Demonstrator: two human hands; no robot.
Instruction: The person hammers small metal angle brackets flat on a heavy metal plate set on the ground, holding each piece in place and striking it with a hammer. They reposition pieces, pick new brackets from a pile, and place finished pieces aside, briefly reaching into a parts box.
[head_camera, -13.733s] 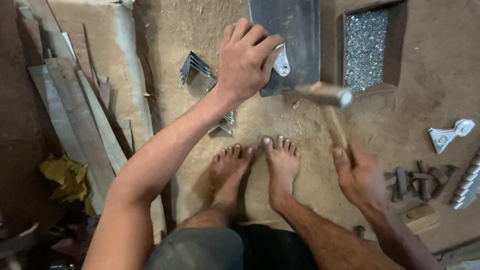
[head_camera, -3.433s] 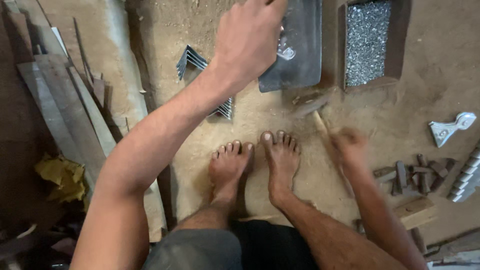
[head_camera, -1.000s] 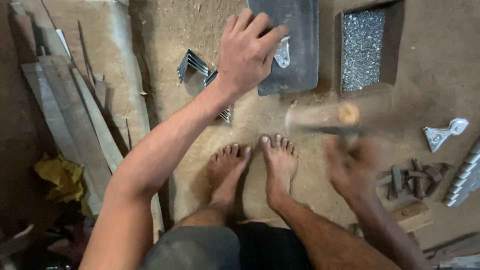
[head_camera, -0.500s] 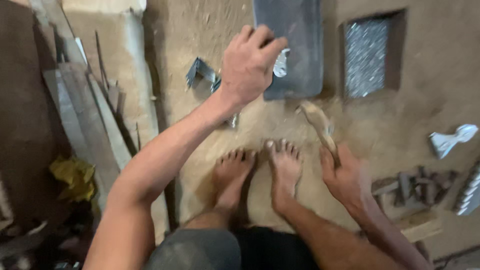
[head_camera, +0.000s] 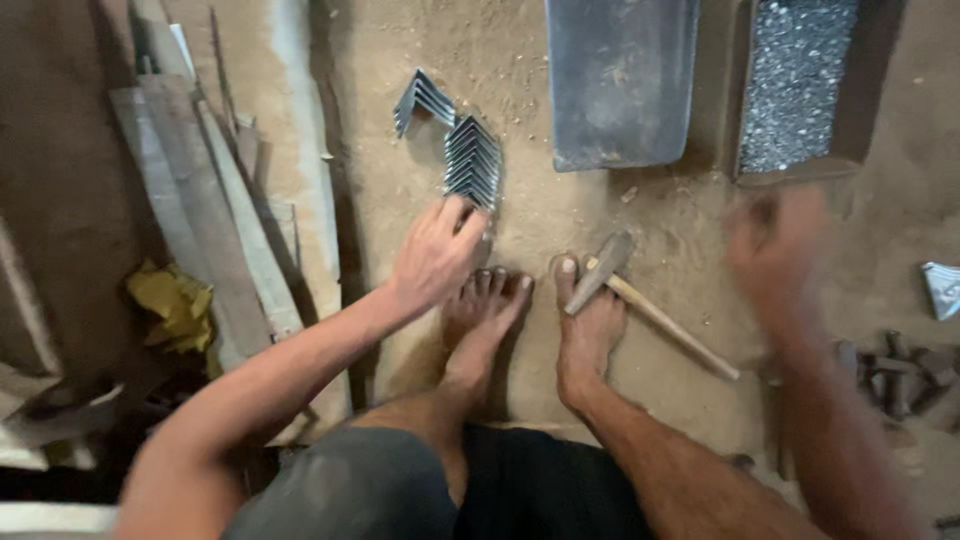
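While the hammer (head_camera: 640, 300) lies released by the bare feet, left hand (head_camera: 435, 255) reaches, fingers spread and empty, toward stacked angle brackets (head_camera: 470, 160) on the dirt floor (right hand (head_camera: 775, 245) blurred, grip indeterminable): best lift one cleanly.

- Angle brackets (head_camera: 470, 160), just past the left hand's fingers (head_camera: 455, 215): shiny grey, striped edges
- Crumpled rag (head_camera: 175, 305): yellow
- Metal plate (head_camera: 620, 80): dull grey-blue (dusty)
- Ground (head_camera: 520, 60): sandy tan

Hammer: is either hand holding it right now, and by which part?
No. The hammer lies loose on the ground, head against the right foot. The left hand reaches for the stacked metal brackets; the right hand is blurred, apparently empty.
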